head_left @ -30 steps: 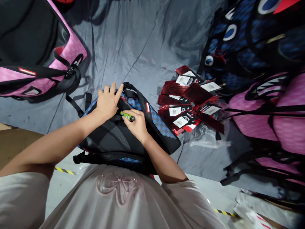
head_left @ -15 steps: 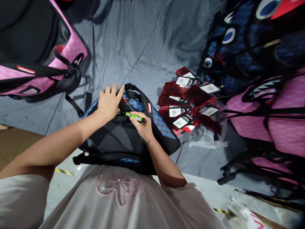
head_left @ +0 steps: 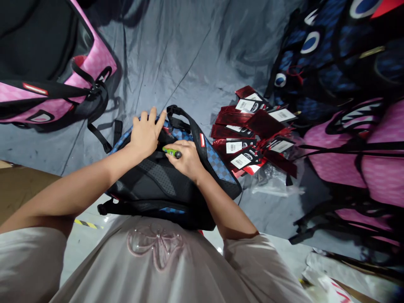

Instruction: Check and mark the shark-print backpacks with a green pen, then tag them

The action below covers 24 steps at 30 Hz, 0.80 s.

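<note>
Holding the green marker [head_left: 171, 152] over the blue-checked backpack [head_left: 181, 189], we appear to be at a close pen-handling step near its far side, though the tip is hidden and contact is unclear. Our right hand [head_left: 187, 159] is closed around the marker; our left hand [head_left: 145, 134] rests spread on the backpack, gripping nothing visible. The backpack lies before us, left of the barcoded hang tags [head_left: 241, 160]. The next move seems to call for steady left-hand pressure.
</note>
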Each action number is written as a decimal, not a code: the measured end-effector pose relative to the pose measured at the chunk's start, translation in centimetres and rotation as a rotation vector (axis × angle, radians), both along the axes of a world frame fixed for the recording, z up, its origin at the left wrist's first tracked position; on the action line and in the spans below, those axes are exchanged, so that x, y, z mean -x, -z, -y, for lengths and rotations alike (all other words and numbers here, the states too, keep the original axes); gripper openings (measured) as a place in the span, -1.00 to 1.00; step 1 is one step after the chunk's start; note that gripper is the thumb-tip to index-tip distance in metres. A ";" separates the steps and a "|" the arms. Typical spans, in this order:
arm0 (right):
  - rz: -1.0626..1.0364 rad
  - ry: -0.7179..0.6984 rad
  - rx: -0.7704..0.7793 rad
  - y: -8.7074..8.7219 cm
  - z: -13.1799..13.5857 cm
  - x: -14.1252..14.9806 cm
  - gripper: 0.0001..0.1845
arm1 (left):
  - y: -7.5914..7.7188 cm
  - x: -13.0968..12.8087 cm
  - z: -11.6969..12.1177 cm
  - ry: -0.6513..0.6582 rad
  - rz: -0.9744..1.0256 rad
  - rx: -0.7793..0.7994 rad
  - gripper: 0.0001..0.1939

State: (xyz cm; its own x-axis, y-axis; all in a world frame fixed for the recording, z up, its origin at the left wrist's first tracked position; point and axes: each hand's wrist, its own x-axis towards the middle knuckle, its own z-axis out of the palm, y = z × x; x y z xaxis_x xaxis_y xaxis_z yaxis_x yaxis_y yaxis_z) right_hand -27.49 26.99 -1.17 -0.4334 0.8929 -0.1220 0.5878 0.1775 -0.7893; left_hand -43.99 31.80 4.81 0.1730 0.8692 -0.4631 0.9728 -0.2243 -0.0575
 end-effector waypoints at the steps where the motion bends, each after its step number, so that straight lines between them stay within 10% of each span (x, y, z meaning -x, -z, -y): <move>1: 0.015 -0.025 -0.005 -0.2 -0.2 -0.1 -0.76 | -0.1 0.0 0.0 0.000 -0.001 0.001 -0.06; 16: 0.003 -0.071 0.044 -0.6 -1.0 0.0 -0.74 | -0.3 0.0 0.0 -0.019 0.006 0.028 -0.08; 24: -0.386 0.318 0.328 0.5 1.9 -3.8 -0.73 | 0.2 0.1 -0.1 -0.009 0.023 0.003 0.00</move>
State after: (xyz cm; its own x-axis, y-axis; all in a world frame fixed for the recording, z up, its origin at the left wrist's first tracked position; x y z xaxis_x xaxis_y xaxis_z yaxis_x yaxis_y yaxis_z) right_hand -23.66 25.09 -1.71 -0.2184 0.9285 -0.3004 0.2322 -0.2495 -0.9401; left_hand -44.12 31.85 4.60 0.1760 0.8695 -0.4615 0.9758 -0.2158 -0.0344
